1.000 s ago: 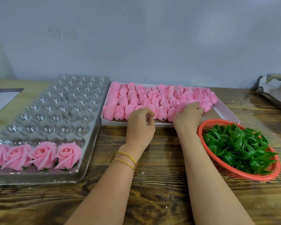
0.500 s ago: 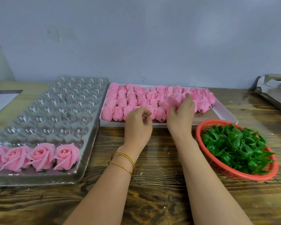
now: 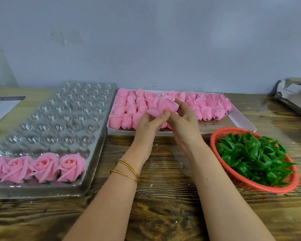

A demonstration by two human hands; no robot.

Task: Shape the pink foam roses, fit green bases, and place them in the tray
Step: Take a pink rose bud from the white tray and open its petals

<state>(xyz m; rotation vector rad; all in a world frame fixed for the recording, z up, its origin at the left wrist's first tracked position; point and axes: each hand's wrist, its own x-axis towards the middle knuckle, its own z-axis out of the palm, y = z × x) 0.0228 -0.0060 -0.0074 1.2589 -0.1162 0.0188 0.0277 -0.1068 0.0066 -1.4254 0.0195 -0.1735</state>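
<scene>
Both hands meet above the front edge of a white box (image 3: 240,121) packed with several closed pink foam rose buds (image 3: 207,108). Between them is one pink foam rose (image 3: 165,106), lifted out of the box. My left hand (image 3: 149,126) pinches its lower petals with thumb and fingers. My right hand (image 3: 184,122) cups it from the right, fingers reaching up behind the petals. A clear plastic tray (image 3: 63,115) on the left holds several finished roses (image 3: 71,166) with green bases in its near row. A red basket (image 3: 233,178) at right is full of green bases (image 3: 255,159).
A wooden table (image 3: 163,206) carries everything, with a grey wall behind. A paper sheet (image 3: 2,108) lies at the far left and torn cardboard (image 3: 294,96) at the far right. Two gold bangles (image 3: 127,169) ring my left wrist.
My right hand has lifted a rose out of the box and brought it left; my left hand has risen to meet it and now pinches its petals.
</scene>
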